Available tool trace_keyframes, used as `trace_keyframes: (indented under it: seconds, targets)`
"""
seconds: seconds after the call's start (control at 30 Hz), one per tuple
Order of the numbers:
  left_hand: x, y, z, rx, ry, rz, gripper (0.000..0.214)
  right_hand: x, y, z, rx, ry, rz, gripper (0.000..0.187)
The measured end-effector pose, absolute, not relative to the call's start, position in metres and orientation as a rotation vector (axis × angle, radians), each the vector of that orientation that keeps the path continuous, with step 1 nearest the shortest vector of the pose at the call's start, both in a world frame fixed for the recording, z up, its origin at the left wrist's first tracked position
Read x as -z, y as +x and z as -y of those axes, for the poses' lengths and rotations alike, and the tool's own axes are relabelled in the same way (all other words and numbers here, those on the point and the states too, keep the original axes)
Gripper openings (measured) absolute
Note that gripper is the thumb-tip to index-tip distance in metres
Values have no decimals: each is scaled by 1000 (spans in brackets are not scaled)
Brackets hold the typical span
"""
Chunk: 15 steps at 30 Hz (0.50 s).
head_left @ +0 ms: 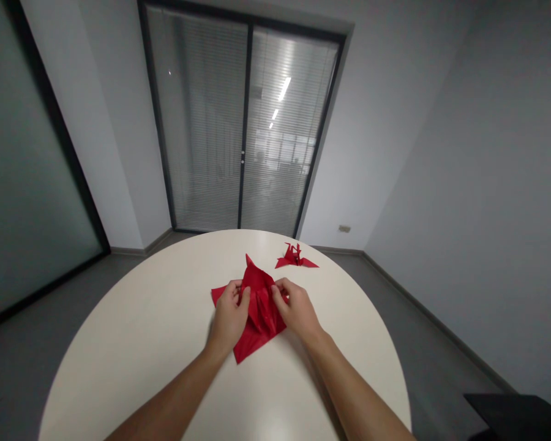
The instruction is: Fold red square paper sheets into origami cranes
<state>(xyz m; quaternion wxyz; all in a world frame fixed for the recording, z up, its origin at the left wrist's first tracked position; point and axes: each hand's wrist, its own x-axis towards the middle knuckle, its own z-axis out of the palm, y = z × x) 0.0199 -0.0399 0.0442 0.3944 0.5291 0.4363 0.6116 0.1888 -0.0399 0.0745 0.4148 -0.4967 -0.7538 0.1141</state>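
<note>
A partly folded sheet of red paper (258, 306) lies on the round white table (142, 343) in front of me. My left hand (229, 315) pinches the paper's left flap with thumb and fingers closed on it. My right hand (296, 309) pinches the right flap the same way. A raised crease runs between both hands, and a point of the paper sticks out toward the far side. Beyond the hands, a finished red paper crane (296, 256) stands on the table, apart from them.
The table's far edge curves just past the crane. Behind it is a glass door with blinds (243, 122), grey walls and grey floor. A dark object (518, 413) sits at the lower right, off the table.
</note>
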Motion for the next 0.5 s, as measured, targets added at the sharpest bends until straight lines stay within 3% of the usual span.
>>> trace_keyframes:
  seconds: [0.13,0.5]
  targets:
    - [-42,20,39,-1553,1345,-1183,21,-70,191,38,-410,-1266,1772,20]
    - [-43,22,40,-1511,1266,-1164,39,-72,185,41,-139,-1048,2015,24]
